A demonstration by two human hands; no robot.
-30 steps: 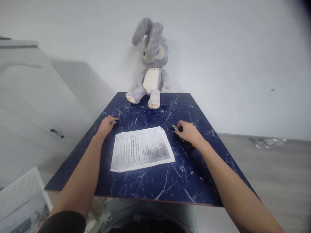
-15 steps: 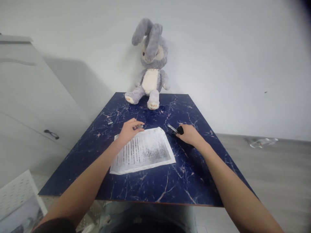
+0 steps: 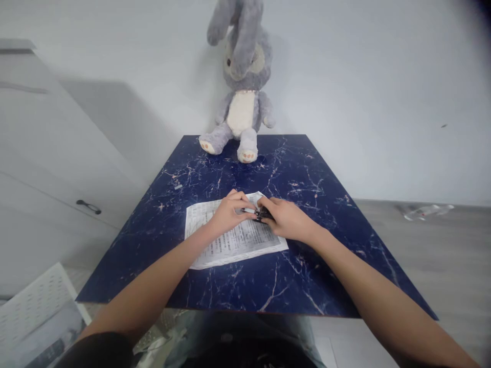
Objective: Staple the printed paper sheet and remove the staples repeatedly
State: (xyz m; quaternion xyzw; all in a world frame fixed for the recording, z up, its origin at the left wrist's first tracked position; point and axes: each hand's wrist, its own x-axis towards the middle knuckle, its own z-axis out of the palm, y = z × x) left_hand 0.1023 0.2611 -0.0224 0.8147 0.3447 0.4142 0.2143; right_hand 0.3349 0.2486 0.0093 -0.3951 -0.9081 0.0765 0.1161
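Note:
A printed paper sheet (image 3: 230, 243) lies in the middle of the dark blue marbled table (image 3: 291, 276). Both of my hands meet over the sheet's far edge. My left hand (image 3: 227, 213) is closed in a pinch on a small silvery strip (image 3: 247, 210). My right hand (image 3: 287, 220) is closed round a small black tool that looks like a stapler (image 3: 263, 215), mostly hidden under its fingers. The strip's tip touches the tool between the two hands.
A grey plush rabbit (image 3: 243, 92) sits against the wall at the table's far edge. One small grey piece (image 3: 177, 186) lies on the table's left. A white cabinet (image 3: 46, 168) stands left, a white perforated panel (image 3: 34, 312) lower left, clear plastic (image 3: 424, 210) on the floor right.
My left hand came from the table's left side to the middle with the silvery strip. My right hand brought the black tool leftward onto the paper, and the two hands now touch.

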